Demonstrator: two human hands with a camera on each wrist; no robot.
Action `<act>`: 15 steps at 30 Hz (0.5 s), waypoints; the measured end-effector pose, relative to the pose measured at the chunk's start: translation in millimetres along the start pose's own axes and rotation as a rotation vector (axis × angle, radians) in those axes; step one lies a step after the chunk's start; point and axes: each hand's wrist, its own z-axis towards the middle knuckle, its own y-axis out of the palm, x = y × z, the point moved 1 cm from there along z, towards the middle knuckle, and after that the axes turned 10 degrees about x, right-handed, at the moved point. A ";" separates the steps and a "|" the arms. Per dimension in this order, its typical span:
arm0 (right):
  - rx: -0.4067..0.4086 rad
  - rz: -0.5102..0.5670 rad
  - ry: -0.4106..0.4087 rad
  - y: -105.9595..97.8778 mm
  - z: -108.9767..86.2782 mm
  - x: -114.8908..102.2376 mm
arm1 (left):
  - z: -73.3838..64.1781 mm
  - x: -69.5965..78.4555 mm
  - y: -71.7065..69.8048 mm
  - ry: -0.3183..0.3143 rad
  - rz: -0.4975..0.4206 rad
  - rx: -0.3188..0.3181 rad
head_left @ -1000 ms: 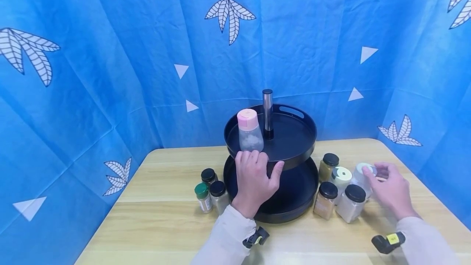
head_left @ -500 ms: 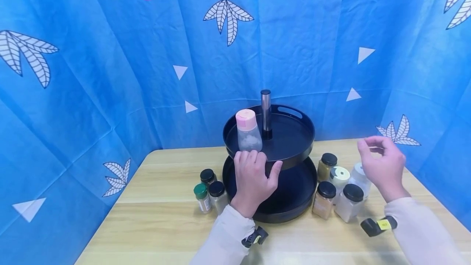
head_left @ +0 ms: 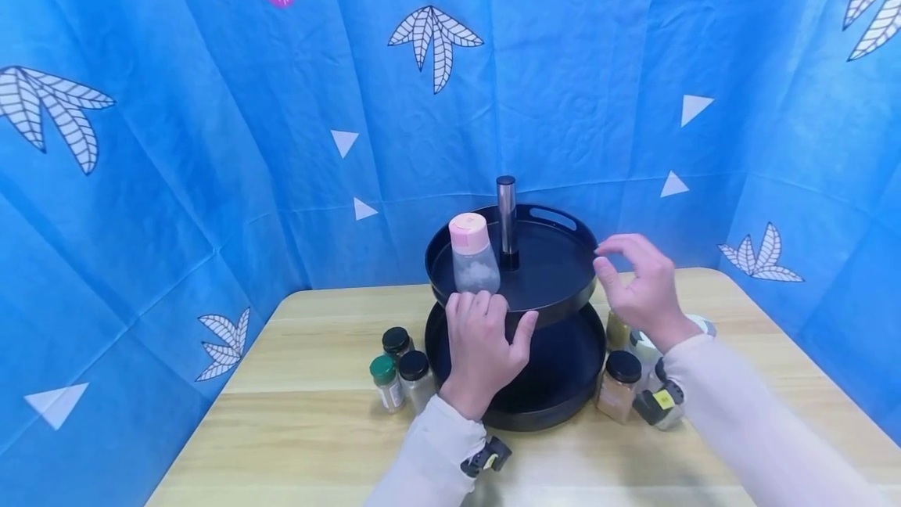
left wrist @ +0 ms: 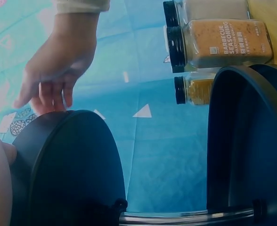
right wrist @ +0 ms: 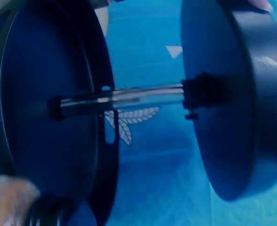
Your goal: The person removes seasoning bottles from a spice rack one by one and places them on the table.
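Observation:
A black two-tier round tray stands on the table, its upper tray (head_left: 549, 257) joined by a steel post to the lower tray (head_left: 563, 374). My left hand (head_left: 486, 343) holds the upper tray's front rim, fingers curled over it and thumb pointing up. Just behind those fingers, a clear bottle (head_left: 475, 264) with a pink lid and white contents stands on the upper tray. My right hand (head_left: 640, 280) is at the upper tray's right rim, fingers loosely bent, thumb apart, nothing held. In the left wrist view, the right hand's fingertips (left wrist: 53, 101) overlap the rim.
Left of the tray stand a green-lidded jar (head_left: 385, 382) and two black-lidded jars, one of them clear (head_left: 417, 382). At right, a barbecue seasoning jar (head_left: 619, 390) stands among several jars partly hidden by my right arm. A blue patterned cloth (head_left: 563, 100) hangs behind the table.
My right hand has risen off the white-lidded jar at right, empty, and swung left to the upper tray's right rim. The left hand has stayed at the front rim.

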 end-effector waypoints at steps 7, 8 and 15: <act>-0.054 0.005 -0.118 28.3 -12.3 -2.9 | -1.7 -0.4 0.9 0.019 0.006 0.015; -0.052 -0.011 -0.144 31.6 -14.2 -3.3 | -1.9 -0.3 0.8 0.022 0.008 0.018; 0.042 -0.097 -0.264 46.0 -19.6 -2.3 | -1.8 -0.5 1.8 0.042 0.011 0.026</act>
